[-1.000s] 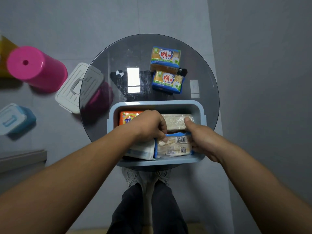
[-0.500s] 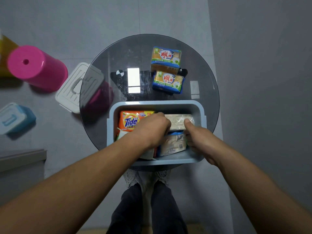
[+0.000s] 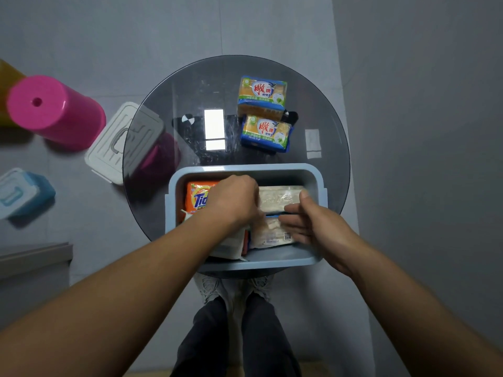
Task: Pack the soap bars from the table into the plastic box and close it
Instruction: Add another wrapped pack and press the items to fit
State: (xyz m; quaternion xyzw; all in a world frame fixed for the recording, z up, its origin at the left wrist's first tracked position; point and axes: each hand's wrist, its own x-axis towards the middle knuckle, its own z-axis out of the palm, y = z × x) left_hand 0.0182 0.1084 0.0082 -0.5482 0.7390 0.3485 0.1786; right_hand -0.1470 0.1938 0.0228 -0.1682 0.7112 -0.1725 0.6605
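A blue plastic box [image 3: 245, 167] stands open at the near edge of the round glass table [image 3: 334, 148]. It holds an orange Tide bar [image 3: 196, 198], a pale clear-wrapped bar [image 3: 280, 198], a white bar with a QR code [image 3: 268, 234] and a white packet [image 3: 231, 247]. My left hand [image 3: 234, 200] is inside the box, with its fingers curled down over the pale bar's left end. My right hand [image 3: 313, 223] has its thumb at that bar's right end, and its straight fingers lie over the QR-code bar. Two yellow soap bars [image 3: 262, 95] [image 3: 266, 133] lie on the table behind the box.
A white lid with a handle [image 3: 109, 151] lies on the floor, partly under the table's left edge. A pink stool [image 3: 51, 110] and a small blue lidded box [image 3: 21, 191] are further left. My feet [image 3: 234, 289] are below the table.
My left hand has let go of the white packet at the front and moved back to the pale bar. My right hand has opened its fingers over the QR-code bar, which has sunk lower.
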